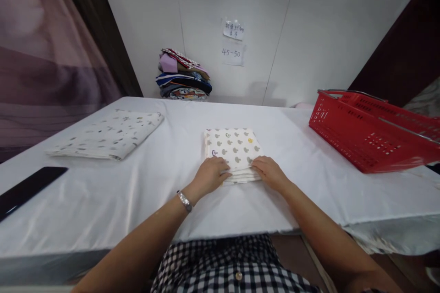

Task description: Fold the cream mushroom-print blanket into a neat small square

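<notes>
A white cloth [235, 144] with grey mushroom-like prints lies folded into a thick, roughly square stack in front of me. My left hand [211, 174] is at its near left corner, fingers over the top layer and thumb at the front edge. At the near right corner, my right hand [270, 171] grips the edge in the same way. Several folded layers show between the two hands. A silver bracelet [184, 201] is on my left wrist. Farther left, a second folded white cloth [110, 135] with small grey prints lies flat, apart from both hands.
A red plastic basket [364, 132] with metal handles stands at the right of the white-covered table [165, 197]. A black flat device [30, 187] rests at the left edge. Folded fabrics [184, 78] are piled by the back wall, beside handwritten paper notes [233, 52].
</notes>
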`<action>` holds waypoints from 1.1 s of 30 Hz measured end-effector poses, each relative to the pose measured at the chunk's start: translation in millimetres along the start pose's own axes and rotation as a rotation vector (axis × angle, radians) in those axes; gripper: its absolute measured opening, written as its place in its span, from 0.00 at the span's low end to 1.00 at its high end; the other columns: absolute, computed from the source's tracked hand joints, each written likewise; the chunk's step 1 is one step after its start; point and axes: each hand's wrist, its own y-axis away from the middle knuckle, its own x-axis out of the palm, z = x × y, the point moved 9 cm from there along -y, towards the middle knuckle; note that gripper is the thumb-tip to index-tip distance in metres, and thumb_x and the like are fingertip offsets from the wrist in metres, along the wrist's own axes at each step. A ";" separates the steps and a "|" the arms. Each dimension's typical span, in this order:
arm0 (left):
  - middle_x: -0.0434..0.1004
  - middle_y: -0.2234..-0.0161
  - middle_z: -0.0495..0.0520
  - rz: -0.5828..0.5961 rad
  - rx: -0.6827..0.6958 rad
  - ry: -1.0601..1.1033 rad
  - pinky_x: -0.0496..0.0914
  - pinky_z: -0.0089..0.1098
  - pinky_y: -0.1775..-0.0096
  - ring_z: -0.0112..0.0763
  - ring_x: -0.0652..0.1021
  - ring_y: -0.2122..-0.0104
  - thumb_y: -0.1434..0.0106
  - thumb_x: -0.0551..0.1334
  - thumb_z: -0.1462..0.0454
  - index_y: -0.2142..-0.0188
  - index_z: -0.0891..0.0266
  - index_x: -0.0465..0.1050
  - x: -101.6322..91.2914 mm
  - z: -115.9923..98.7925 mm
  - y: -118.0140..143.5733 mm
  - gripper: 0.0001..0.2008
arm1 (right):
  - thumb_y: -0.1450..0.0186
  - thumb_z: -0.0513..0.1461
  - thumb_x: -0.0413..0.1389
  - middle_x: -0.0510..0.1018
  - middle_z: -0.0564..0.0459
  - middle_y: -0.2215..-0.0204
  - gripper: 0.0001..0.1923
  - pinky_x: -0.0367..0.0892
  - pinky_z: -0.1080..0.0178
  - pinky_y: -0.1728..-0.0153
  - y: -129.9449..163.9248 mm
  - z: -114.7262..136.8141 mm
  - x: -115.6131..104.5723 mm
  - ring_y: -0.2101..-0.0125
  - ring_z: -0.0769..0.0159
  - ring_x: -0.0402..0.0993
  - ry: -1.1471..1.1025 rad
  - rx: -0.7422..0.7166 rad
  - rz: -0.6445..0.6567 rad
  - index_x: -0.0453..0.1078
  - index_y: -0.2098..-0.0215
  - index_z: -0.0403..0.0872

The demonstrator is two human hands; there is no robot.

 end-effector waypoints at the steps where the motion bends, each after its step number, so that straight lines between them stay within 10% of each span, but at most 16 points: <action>1: 0.74 0.67 0.51 0.002 -0.019 0.024 0.64 0.35 0.61 0.34 0.72 0.64 0.40 0.58 0.59 0.68 0.59 0.74 -0.1 0.9 -0.2 0.08 | 0.32 0.39 0.43 0.75 0.48 0.64 0.15 0.63 0.59 0.62 1.8 1.3 -2.8 0.63 0.62 0.68 -0.013 0.002 -0.047 0.71 0.63 0.47; 33: 0.69 0.69 0.53 -0.113 0.062 -0.195 0.61 0.34 0.66 0.32 0.68 0.68 0.34 0.49 0.65 0.69 0.63 0.68 -3.0 -21.6 9.1 0.11 | 0.33 0.37 0.46 0.74 0.47 0.65 0.11 0.64 0.57 0.63 20.0 9.6 -7.1 0.64 0.62 0.67 -0.040 -0.063 -0.267 0.70 0.61 0.46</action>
